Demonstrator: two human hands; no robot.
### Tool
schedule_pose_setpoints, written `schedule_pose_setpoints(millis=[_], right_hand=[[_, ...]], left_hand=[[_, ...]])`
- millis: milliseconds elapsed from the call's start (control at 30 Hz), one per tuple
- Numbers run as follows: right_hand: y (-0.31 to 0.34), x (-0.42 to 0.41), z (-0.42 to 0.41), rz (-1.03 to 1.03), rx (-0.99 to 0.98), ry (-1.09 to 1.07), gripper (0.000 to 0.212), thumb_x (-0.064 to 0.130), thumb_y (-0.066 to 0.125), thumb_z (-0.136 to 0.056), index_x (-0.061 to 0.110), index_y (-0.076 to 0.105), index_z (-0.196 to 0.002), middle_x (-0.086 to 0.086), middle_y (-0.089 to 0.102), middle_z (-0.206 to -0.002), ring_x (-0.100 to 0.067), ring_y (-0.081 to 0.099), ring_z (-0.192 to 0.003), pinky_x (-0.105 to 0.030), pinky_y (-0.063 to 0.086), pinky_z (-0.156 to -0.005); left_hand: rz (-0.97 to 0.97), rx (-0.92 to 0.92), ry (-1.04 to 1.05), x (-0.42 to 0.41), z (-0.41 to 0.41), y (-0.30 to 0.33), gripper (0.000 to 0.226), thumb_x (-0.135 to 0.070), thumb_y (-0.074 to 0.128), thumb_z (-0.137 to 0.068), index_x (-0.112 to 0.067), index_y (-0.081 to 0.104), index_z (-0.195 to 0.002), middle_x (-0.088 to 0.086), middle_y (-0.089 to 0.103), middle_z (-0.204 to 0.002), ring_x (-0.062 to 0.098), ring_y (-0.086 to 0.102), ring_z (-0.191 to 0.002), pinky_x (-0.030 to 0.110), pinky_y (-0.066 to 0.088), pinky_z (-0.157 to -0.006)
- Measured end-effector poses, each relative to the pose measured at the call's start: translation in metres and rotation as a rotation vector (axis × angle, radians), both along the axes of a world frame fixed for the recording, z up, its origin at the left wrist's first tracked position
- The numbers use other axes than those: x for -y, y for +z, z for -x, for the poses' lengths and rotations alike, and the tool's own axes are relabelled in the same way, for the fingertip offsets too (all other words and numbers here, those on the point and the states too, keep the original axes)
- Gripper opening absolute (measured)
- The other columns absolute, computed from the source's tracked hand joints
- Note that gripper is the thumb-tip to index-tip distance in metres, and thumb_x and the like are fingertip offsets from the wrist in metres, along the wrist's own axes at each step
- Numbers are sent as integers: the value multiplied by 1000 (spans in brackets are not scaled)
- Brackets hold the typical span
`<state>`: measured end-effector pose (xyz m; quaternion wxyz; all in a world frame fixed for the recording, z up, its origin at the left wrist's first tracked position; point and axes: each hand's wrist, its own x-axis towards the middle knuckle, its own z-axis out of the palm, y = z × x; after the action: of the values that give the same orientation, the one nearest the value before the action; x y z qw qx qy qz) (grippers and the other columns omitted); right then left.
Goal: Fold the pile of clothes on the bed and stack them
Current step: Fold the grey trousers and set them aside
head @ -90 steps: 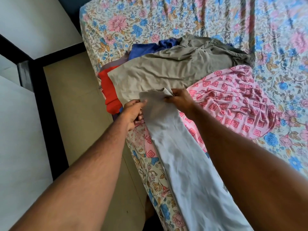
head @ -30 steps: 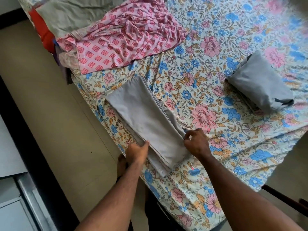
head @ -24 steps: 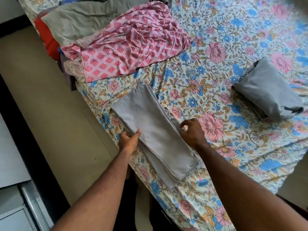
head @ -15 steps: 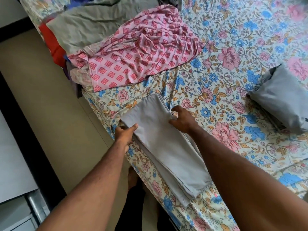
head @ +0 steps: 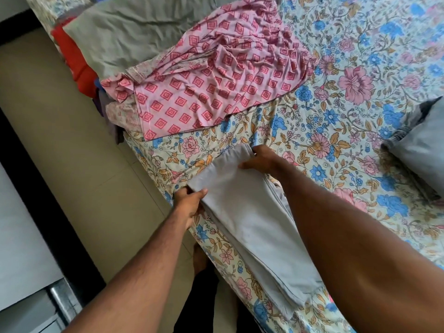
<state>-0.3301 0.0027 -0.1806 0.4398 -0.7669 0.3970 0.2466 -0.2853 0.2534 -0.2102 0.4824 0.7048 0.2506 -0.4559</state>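
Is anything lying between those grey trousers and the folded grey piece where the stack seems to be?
Nothing visible: only bare floral bedsheet lies between the grey trousers and the folded grey garment.

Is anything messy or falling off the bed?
Yes. The unfolded clothes pile spills over the bed's edge, with the red garment hanging off. The grey trousers that both hands grip also lie askew along that edge.

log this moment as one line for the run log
step: folding grey garment | left hand: grips far corner | right hand: grips far corner | folded grey item: right | unfolded pile: remains
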Motion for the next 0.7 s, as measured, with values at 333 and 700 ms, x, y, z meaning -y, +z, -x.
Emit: schedule_pose_setpoints(millis=[333,700], right_hand=[[42,18,-66,-132,394,-266,17,8,75,-89,6,70,-106,-14,73,-105,-20,70,-84,-35,63,-79],[110,26,-38,-208,601,-250,32,-3,71,-88,-4,67,-120,-12,73,-106,-7,74,-89,-25,61,-82]], left_hand=[[19,352,-104,38,-118,44,23,-18,74,-88,-12,60,-105,6,65,-105,26,65,-101,39,57,-91],[265,605,-265,25,-130,111,34,1,81,-77,-25,68,-95,3,69,-97,20,67,-92,33,58,-82]])
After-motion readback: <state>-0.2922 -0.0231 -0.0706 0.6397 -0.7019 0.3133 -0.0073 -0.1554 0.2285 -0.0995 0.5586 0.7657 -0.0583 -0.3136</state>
